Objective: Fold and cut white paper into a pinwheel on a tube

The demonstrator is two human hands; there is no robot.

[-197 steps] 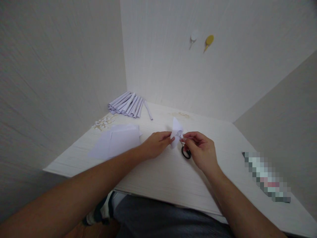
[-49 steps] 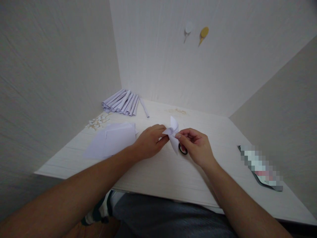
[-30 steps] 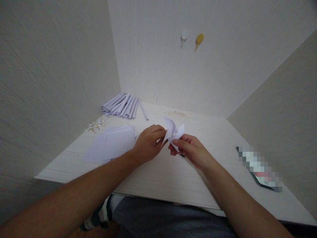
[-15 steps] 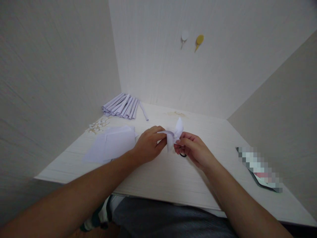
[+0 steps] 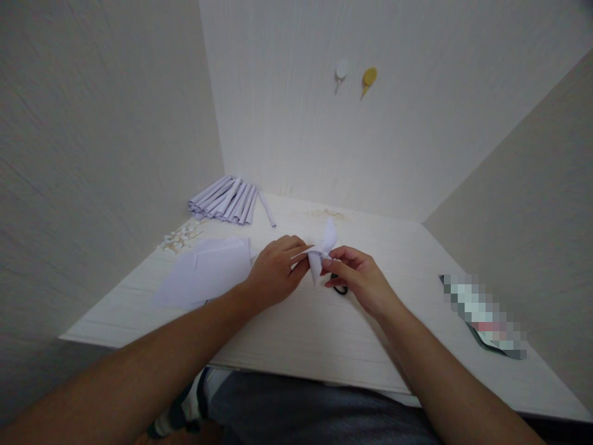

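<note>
From my head camera, taking the folded white paper [image 5: 315, 253] as the centre of the dial, I have it right between my two hands, its flaps spread: one up towards twelve, one out to nine, one down to six; whether that lowest flap touches the table [image 5: 306, 337] I can't tell. My left hand [image 5: 278, 272] sits at eight, thumb and fingers drawn narrow on the paper's near-left side. My right hand [image 5: 364, 275] is at four, thumb and forefinger pinching the right side, the other fingers curled beneath. Just under those fingers, at five, shows a black loop [image 5: 341, 289], partly hidden; I can't tell whether I touch it. Beyond my left wrist, towards nine, lie flat paper sheets [image 5: 208, 272], with cotton swabs [image 5: 183, 237] just past them. The rolled paper tubes [image 5: 225, 201] are bunched at ten, near the corner of the walls, one loose tube [image 5: 267, 209] beside them. A blurred-out packet [image 5: 484, 318] lies well apart at nearly four, near the right wall [image 5: 523, 204]. As for edges, the table's front edge runs across six, close to my lap [image 5: 296, 408]; tabletop stretches between it and my hands, and more runs from my right wrist to the packet. The back wall [image 5: 315, 136] closes off twelve.
</note>
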